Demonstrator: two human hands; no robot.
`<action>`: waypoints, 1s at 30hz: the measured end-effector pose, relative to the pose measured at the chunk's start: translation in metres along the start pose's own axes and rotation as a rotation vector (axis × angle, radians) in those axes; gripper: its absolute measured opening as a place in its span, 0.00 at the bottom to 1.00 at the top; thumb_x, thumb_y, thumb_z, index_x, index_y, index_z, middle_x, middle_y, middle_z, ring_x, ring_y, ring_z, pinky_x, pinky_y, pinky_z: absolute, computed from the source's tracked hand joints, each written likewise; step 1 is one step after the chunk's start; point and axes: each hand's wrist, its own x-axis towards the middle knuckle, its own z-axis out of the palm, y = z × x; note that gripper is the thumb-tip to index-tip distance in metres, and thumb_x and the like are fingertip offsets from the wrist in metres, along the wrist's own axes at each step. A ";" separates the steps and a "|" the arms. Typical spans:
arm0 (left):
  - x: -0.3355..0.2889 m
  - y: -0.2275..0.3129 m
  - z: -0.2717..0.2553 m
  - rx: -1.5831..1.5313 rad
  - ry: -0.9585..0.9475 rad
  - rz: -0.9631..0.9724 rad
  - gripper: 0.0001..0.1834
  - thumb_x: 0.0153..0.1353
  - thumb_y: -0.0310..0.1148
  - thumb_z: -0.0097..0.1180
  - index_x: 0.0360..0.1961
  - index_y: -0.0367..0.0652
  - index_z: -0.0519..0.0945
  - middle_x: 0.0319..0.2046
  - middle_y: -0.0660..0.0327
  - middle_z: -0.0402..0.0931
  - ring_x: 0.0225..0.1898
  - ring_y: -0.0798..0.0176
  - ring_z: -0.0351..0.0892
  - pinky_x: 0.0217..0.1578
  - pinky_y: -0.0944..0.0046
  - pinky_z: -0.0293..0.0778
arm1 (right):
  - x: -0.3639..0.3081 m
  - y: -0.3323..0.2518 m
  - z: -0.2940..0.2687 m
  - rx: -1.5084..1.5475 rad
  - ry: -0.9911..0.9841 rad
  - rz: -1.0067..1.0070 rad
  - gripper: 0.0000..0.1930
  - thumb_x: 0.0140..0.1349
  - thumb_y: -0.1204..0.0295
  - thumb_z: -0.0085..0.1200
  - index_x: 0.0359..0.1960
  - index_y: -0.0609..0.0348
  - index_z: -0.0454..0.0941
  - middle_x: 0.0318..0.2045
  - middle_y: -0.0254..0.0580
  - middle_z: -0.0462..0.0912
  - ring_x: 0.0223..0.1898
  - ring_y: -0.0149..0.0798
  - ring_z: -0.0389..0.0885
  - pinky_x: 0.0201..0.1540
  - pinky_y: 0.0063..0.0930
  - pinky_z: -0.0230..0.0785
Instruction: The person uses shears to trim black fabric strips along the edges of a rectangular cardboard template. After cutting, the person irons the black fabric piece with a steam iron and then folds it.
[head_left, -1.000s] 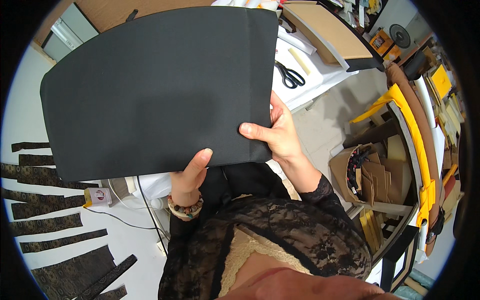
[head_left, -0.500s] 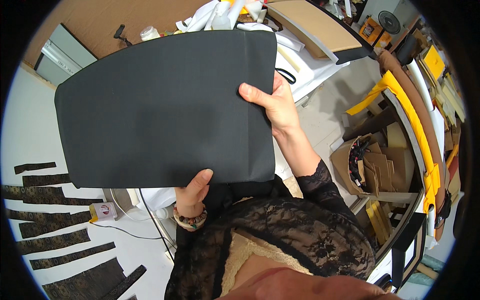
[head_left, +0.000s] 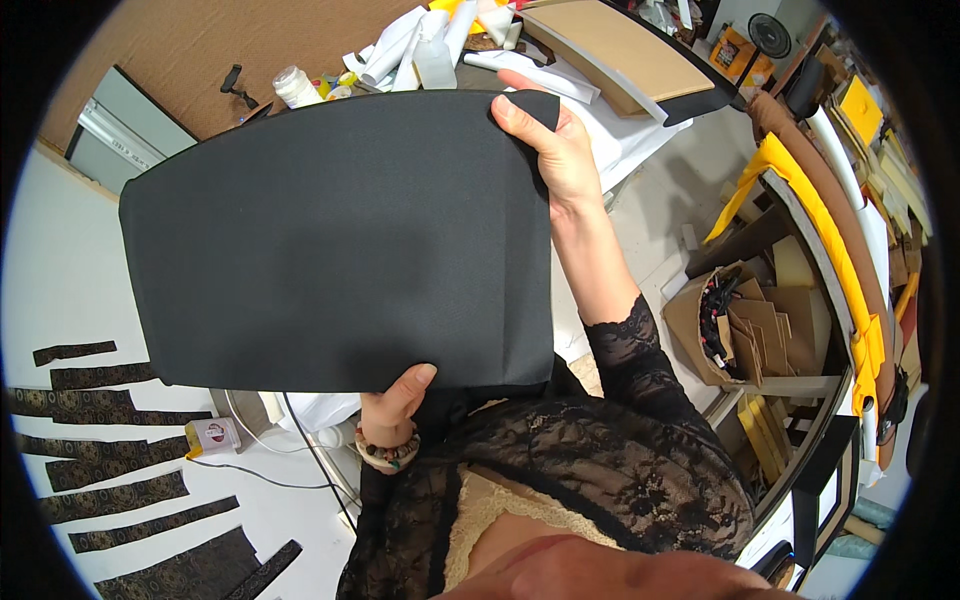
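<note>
A large flat black panel (head_left: 320, 245) fills the middle of the view, held up in front of me. Its surface looks smooth and fabric-like, its far edge curves, and a faint crease runs across it near the right end. My right hand (head_left: 560, 150) grips the panel's far right corner, thumb on top and fingers behind. At the near edge, my left hand (head_left: 395, 395) holds on with the thumb on the upper face; its other fingers are hidden beneath. A beaded bracelet (head_left: 387, 445) circles my left wrist.
Patterned dark strips (head_left: 120, 495) lie on the white table (head_left: 60, 255) at left, beside a small white-and-yellow box (head_left: 212, 436) and cables. Behind the panel are a white jar (head_left: 296, 87) and rolled white sheets (head_left: 395, 50). Cardboard pieces (head_left: 765, 335) fill a box at right.
My right hand has slid from the panel's right side up to its far corner, thumb now near the edge. The panel's far edge sits lower in view; my left hand keeps its grip.
</note>
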 end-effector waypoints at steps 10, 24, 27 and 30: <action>-0.005 0.001 0.004 -0.093 0.234 -0.017 0.30 0.50 0.16 0.61 0.57 0.34 0.71 0.49 0.49 0.76 0.42 0.53 0.82 0.38 0.64 0.82 | -0.033 -0.003 0.010 0.132 -0.200 0.228 0.29 0.49 0.67 0.73 0.51 0.66 0.74 0.42 0.45 0.82 0.45 0.37 0.82 0.49 0.30 0.76; -0.015 0.007 -0.004 -0.068 0.224 -0.084 0.29 0.50 0.14 0.61 0.56 0.37 0.72 0.48 0.52 0.77 0.46 0.57 0.79 0.46 0.61 0.77 | -0.017 0.004 0.010 0.098 -0.129 0.183 0.18 0.54 0.62 0.69 0.38 0.64 0.80 0.32 0.39 0.83 0.34 0.32 0.82 0.38 0.25 0.76; -0.019 0.010 -0.003 -0.094 0.230 -0.122 0.30 0.50 0.13 0.61 0.57 0.37 0.71 0.48 0.52 0.77 0.47 0.56 0.79 0.47 0.60 0.76 | -0.018 0.003 0.007 0.161 -0.169 0.231 0.17 0.54 0.63 0.69 0.37 0.64 0.81 0.32 0.39 0.83 0.33 0.32 0.82 0.38 0.25 0.76; -0.020 0.004 -0.009 -0.098 0.233 -0.134 0.30 0.50 0.13 0.61 0.57 0.36 0.71 0.48 0.52 0.76 0.47 0.55 0.79 0.48 0.59 0.76 | -0.016 0.004 0.010 0.182 -0.080 0.212 0.14 0.54 0.68 0.68 0.36 0.64 0.81 0.31 0.40 0.83 0.32 0.31 0.82 0.37 0.24 0.76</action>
